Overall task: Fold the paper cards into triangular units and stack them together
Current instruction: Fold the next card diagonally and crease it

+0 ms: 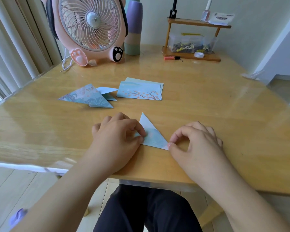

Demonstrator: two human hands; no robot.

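Where the curled fingertips (141, 133) of the left hand (117, 139) meet the paper, they press down on the left part of a folded blue triangle (153, 137), thumb and forefinger close together on its surface. The right hand (197, 141) rests just beside the triangle's lower right corner, its thumb tip touching that corner and its forefinger curled above it, leaving an open loop between the two; whether the corner is pinched or only touched cannot be told. The triangle lies flat on the wooden table (208, 106) between the two hands, one pale point directed away from the person. Beyond the left fingers, farther up the table, lie finished triangular units (89, 97), overlapping one another, with blue patterned faces. To the right of these, beyond the gap between the hands, sits a small stack of unfolded cards (141, 90), the top one showing an orange-leaved branch on blue. Well past both, at the far left edge, stands a pink desk fan (92, 29) with paw-shaped feet, and a tall purple and green bottle (133, 27) just beside it. At the far right stands a wooden shelf (194, 39) bearing small bottles and a clear box of clips.
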